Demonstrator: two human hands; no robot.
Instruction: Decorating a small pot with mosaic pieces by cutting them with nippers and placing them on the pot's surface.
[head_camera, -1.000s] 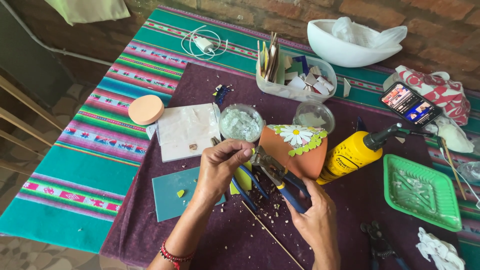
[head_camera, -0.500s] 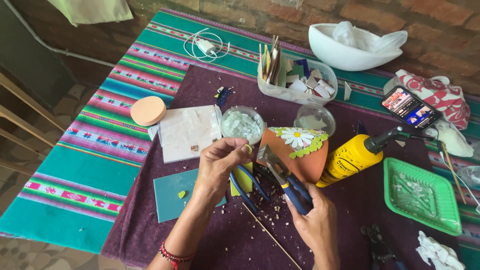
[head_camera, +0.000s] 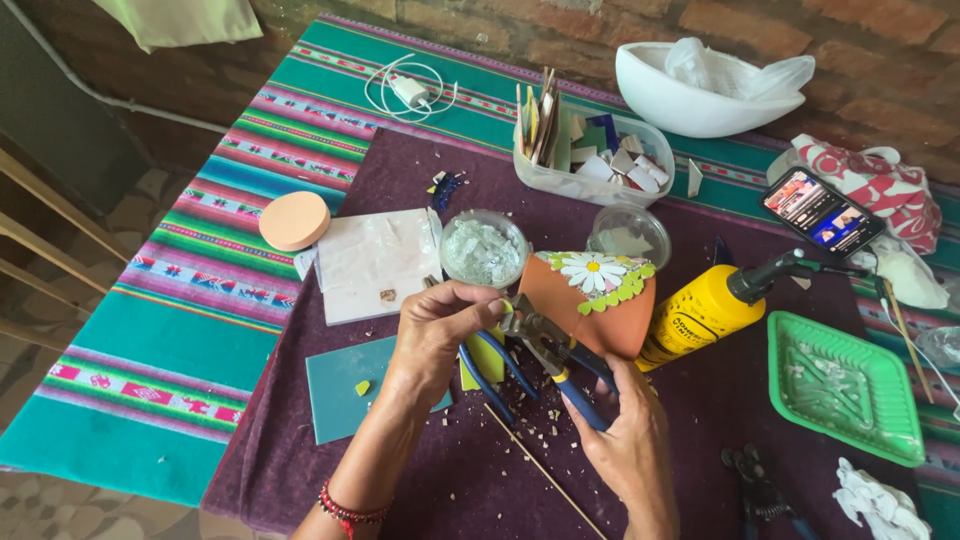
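My left hand (head_camera: 437, 325) pinches a small yellow-green tile piece (head_camera: 487, 357) at its fingertips. My right hand (head_camera: 630, 440) grips the blue handles of metal nippers (head_camera: 545, 350), whose jaws meet that piece. Just behind them lies a terracotta pot (head_camera: 590, 305) on its side, decorated with a white daisy and green leaf mosaic. A second pair of blue-handled pliers (head_camera: 495, 370) lies under my left hand. Tile crumbs are scattered on the purple cloth (head_camera: 420, 470).
A round tub of pale glass bits (head_camera: 484, 249), a clear lid (head_camera: 628, 235), a yellow glue bottle (head_camera: 705, 310), a green tray (head_camera: 843, 385), a teal tile (head_camera: 345, 395), a white tile (head_camera: 375, 262), a tub of tile scraps (head_camera: 590, 160), a white bowl (head_camera: 700, 95), a phone (head_camera: 822, 212), a thin wooden stick (head_camera: 545, 470).
The view has shifted slightly. My left hand has brought the yellow-green piece closer to the nippers' jaws; my right hand stays on the handles.
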